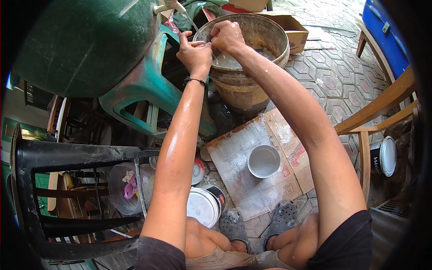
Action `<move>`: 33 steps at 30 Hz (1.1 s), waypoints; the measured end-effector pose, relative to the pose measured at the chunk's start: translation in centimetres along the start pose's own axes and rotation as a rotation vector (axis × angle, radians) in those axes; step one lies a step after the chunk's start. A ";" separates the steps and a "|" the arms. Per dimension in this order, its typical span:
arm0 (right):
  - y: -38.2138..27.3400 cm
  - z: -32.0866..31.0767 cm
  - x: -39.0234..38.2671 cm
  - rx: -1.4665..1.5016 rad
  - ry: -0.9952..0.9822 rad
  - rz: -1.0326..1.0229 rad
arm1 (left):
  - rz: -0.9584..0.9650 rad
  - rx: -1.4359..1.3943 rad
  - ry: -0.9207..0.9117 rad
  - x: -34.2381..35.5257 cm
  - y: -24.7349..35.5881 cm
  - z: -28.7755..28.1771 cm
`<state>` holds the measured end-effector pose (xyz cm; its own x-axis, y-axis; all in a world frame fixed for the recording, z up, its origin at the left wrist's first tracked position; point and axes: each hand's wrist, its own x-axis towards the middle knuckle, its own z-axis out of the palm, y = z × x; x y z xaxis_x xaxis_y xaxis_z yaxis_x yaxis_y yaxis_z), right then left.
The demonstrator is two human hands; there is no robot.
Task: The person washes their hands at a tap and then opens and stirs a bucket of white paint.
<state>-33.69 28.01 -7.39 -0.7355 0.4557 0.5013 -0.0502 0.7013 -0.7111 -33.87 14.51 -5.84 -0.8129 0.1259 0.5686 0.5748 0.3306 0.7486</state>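
A thin stream of water runs from a pale tap (175, 6) on a large green tank (85, 45) down toward my hands over a grimy bucket (243, 90) with cloudy water in it. My left hand (194, 56) is at the bucket's left rim, fingers curled around something small that I cannot make out. My right hand (227, 37) is beside it, fingers closed, its held item hidden or too small to name. A metal can (263, 161) of grey liquid sits below on paint-smeared cardboard (229, 189).
A green plastic stool (144, 94) stands under the tank. A black chair (54, 153), plastic tub (121, 184) and white-lidded pail (202, 207) are at left and below. A wooden chair (364, 164), blue container (382, 36) and paved floor (328, 72) lie rightward.
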 end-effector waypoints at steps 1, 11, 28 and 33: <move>-0.1 0.1 0.0 0.002 -0.001 -0.002 | 0.000 0.002 0.002 0.2 -0.4 0.0; -0.3 0.1 0.0 -0.033 0.015 0.016 | 0.023 -0.070 0.045 -0.3 0.1 -0.1; -1.0 -0.2 0.2 -0.022 -0.027 0.058 | 0.096 -0.086 0.077 0.4 -1.7 0.6; -1.3 -0.5 -0.3 -0.073 0.021 0.001 | -0.020 -0.106 0.051 0.1 -1.3 0.3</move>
<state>-33.12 27.25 -6.40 -0.7211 0.4670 0.5118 -0.0001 0.7387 -0.6741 -34.70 14.42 -6.87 -0.8198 0.0715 0.5682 0.5677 0.2317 0.7899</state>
